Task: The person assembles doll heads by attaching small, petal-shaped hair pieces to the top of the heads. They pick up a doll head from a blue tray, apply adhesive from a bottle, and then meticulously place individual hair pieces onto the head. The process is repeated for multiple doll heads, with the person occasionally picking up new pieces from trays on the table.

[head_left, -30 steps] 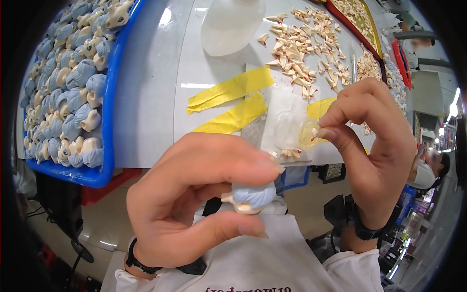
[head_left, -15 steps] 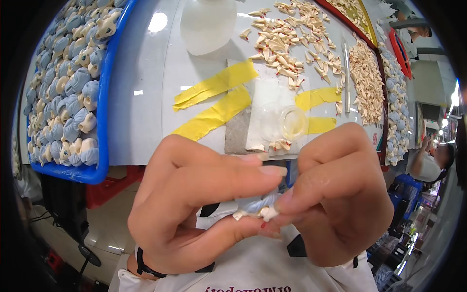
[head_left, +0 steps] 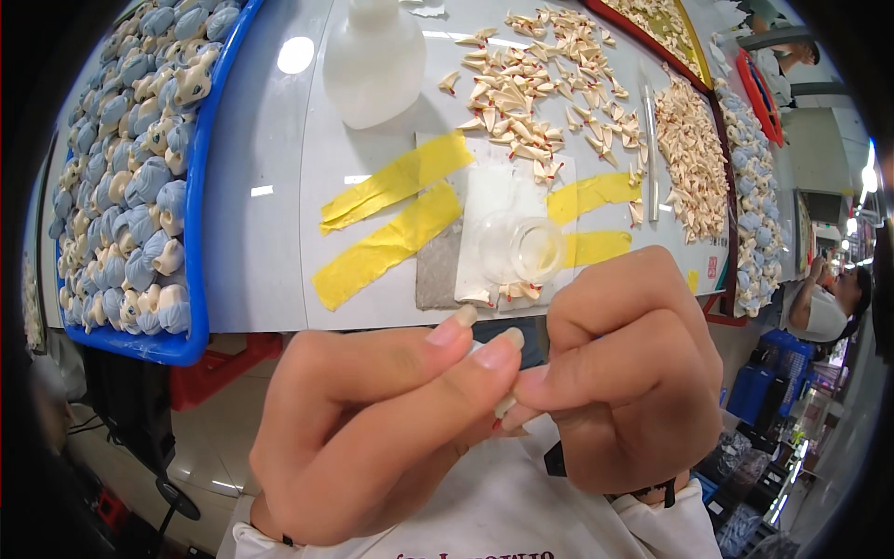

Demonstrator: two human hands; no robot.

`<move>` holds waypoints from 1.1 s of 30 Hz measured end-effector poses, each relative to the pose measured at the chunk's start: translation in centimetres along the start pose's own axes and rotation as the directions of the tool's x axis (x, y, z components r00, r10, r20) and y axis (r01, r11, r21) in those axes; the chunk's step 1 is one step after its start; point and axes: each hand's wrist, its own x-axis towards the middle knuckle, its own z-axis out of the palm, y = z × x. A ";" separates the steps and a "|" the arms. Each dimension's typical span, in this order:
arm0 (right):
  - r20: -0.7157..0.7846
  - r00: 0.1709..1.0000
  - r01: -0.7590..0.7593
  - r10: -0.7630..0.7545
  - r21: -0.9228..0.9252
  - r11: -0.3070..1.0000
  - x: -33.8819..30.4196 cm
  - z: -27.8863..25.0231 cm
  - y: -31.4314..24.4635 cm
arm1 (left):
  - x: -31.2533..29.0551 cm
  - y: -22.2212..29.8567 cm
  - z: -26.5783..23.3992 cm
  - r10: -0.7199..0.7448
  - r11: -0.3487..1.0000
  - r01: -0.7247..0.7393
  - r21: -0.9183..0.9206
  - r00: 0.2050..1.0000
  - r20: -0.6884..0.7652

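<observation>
Above the near edge of the table my two hands meet at the fingertips. My left hand (head_left: 372, 419) is closed round a small doll head with pale blue moulded hair; the fingers hide nearly all of it. Thumb and forefinger of my right hand (head_left: 633, 382) pinch a tiny cream pointed piece (head_left: 504, 407) with a red end, held against the head; whether it is joined to the head cannot be seen. Beyond the hands, a clear round dish (head_left: 540, 250) stands on a white pad (head_left: 480, 200), with a few similar pieces at its front.
At left is a blue tray (head_left: 197, 233) full of blue-haired doll heads (head_left: 149, 182). A translucent bottle (head_left: 372, 74) stands at the back. Yellow tape strips (head_left: 386, 247) flank the pad. Cream pieces (head_left: 521, 102) lie in heaps by a metal rod (head_left: 650, 154). Another person (head_left: 824, 307) is far right.
My left hand has turned, so its fingers now cover the doll head that showed before. My right hand has shifted slightly left, still pinching. The view has tilted a little.
</observation>
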 end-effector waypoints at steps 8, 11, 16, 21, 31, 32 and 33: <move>-0.011 0.991 0.130 -0.133 -0.135 0.982 0.2 0.9 0.3 | -0.1 -0.7 -0.3 -0.013 0.997 0.013 0.071 1.000 0.003; 0.089 0.995 0.042 -0.038 -0.043 0.998 0.9 -0.9 0.6 | -0.2 -1.6 -1.1 -0.003 1.000 0.005 -0.026 0.997 0.077; -0.196 0.915 -0.389 0.353 -0.198 0.900 0.7 -6.4 4.6 | -1.0 -2.8 -2.1 -0.187 0.964 0.195 -0.181 0.980 0.064; -0.091 0.891 -0.427 0.444 -0.498 0.755 1.2 -5.9 7.2 | -1.3 -3.0 -1.1 -0.250 0.906 0.231 -0.355 0.968 -0.009; 0.042 0.975 -0.143 0.216 -0.626 0.767 1.3 -5.4 7.2 | -0.6 -2.1 -1.1 -0.182 0.931 0.206 -0.303 0.978 0.105; 0.040 0.983 -0.112 0.179 -0.639 0.761 1.1 -5.4 7.1 | -0.6 -2.1 -1.1 -0.168 0.934 0.197 -0.300 0.979 0.117; 0.036 0.989 -0.085 0.142 -0.651 0.754 0.9 -5.4 7.1 | -0.6 -2.1 -1.0 -0.172 0.924 0.201 -0.326 0.978 0.117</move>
